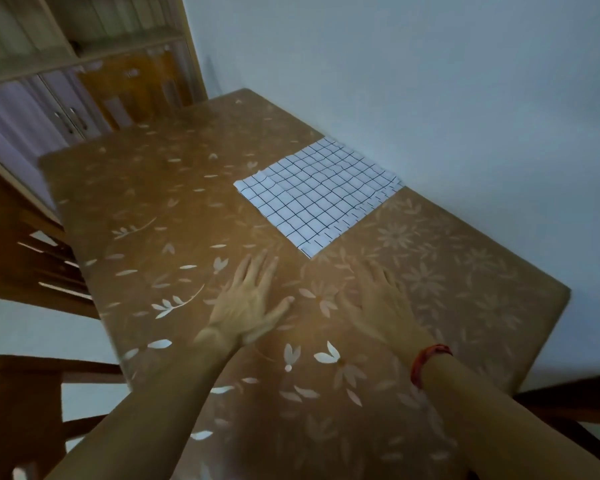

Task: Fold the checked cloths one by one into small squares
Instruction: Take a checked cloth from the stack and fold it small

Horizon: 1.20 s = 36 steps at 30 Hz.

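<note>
A wooden chair (pixel 21 244) with slatted back was seen close against the left edge of the surface (pixel 153 188); a second chair (pixel 21 393) of the same orange-brown wood was set at the near left corner; a cabinet (pixel 84 98) with pale panelled doors and open shelves was placed beyond the far left end; a plain pale wall (pixel 430 81) was met along the whole right side. Nothing was found lying between the hands and the checked cloth (pixel 317 194).

The surface was covered in a glossy tan sheet printed with white and faded leaves and daisy-like flowers; its corners were rounded. The checked cloth was laid flat on the far right part of the surface, near the wall and well apart from both hands; it was white with a thin dark grid, roughly square, slightly wrinkled at its left corner; layered edges were shown along its right and near sides, though how many layers there were could not be told.

The left hand (pixel 248 299) was laid palm down on the surface, its fingers (pixel 257 268) straight and spread apart, nothing being held; the right hand (pixel 383 299) was laid flat just beside it, its fingers (pixel 378 271) likewise straight and apart, though blurred; a red corded bracelet (pixel 428 362) was worn on the right wrist.
</note>
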Available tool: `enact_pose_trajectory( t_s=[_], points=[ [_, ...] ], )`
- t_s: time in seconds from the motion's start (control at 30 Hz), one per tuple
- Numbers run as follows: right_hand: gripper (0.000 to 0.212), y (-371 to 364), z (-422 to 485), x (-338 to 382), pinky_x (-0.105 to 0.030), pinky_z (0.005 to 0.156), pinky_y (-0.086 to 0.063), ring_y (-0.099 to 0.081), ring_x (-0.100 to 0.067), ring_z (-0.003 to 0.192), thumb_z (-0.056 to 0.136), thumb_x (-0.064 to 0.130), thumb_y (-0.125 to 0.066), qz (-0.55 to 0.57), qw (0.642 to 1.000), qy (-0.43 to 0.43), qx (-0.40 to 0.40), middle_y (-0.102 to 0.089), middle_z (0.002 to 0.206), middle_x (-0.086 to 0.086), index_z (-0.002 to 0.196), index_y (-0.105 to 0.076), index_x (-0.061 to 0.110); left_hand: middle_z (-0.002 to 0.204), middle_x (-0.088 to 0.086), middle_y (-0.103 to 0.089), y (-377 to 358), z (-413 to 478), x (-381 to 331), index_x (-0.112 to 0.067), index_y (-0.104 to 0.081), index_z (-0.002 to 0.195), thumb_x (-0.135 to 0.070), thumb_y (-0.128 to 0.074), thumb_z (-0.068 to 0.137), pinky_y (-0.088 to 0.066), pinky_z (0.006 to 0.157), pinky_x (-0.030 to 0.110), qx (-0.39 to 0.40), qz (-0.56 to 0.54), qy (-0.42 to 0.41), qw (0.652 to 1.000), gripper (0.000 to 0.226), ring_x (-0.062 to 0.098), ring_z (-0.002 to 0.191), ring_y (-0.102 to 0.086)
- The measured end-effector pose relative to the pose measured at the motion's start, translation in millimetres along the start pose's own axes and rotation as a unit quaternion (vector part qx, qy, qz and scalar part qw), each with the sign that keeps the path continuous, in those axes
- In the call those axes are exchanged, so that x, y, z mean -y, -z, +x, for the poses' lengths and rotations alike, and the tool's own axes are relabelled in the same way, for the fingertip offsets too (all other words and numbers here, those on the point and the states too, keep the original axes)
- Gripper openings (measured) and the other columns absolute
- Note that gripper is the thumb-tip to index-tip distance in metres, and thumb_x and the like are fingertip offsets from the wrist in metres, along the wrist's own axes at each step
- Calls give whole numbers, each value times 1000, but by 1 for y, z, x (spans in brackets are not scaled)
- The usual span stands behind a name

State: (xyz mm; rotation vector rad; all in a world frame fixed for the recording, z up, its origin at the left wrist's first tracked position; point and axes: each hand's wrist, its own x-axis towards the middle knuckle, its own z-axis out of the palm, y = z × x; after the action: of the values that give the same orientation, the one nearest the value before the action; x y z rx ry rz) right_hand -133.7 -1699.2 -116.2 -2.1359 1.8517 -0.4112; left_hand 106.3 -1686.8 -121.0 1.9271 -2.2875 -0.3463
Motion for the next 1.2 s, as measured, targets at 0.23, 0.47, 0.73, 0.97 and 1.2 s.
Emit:
enact_pose_trajectory(
  t_s=[0.23, 0.47, 0.73, 0.97, 1.2],
  points=[
    [68, -49, 65, -15, -39, 105, -31, -39, -20, 127, 87, 58, -40, -49, 999, -8, 9, -41, 139, 0, 146, -28, 27, 161, -2, -5, -33, 70, 32, -25, -8, 153, -71, -17, 85, -16, 115, 43, -9, 22, -7, 1000, 82, 20, 147, -2],
    [58, -91, 128, -31, -40, 112, -25, -34, -19, 132, 90, 51, -41, -42, 999, 15, 0, -37, 142, 2, 143, -29, 31, 160, -5, -3, -83, 143, 53, -26, -9, 153, -67, -25, 89, -21, 115, 44, 7, -17, 5, 1000, 77, 17, 147, 2],
    [69, -138, 192, -49, -50, 113, -23, -20, -27, 143, 88, 59, -42, -62, 998, -2, 28, -25, 154, -12, 146, -23, 29, 160, 1, -9, -120, 214, 72, -22, -16, 150, -65, -23, 92, -19, 116, 48, -10, -19, 5, 1000, 73, 21, 147, -2],
    [70, -162, 220, -63, -46, 119, -10, -5, -24, 148, 91, 58, -36, -92, 995, 5, 33, -9, 160, -11, 150, -14, 29, 159, 0, -15, -146, 251, 85, -22, -24, 148, -53, -34, 94, -20, 115, 46, -41, -45, 7, 998, 63, 20, 147, -8],
    [66, -173, 229, -58, -47, 116, -12, -11, -23, 146, 92, 52, -39, -99, 993, 61, 32, -18, 158, -9, 149, -19, 26, 139, 3, -49, -158, 259, 79, -16, -56, 123, -39, -49, 91, -29, 107, 39, -107, -23, -11, 994, 40, 20, 130, -41]
  ],
)
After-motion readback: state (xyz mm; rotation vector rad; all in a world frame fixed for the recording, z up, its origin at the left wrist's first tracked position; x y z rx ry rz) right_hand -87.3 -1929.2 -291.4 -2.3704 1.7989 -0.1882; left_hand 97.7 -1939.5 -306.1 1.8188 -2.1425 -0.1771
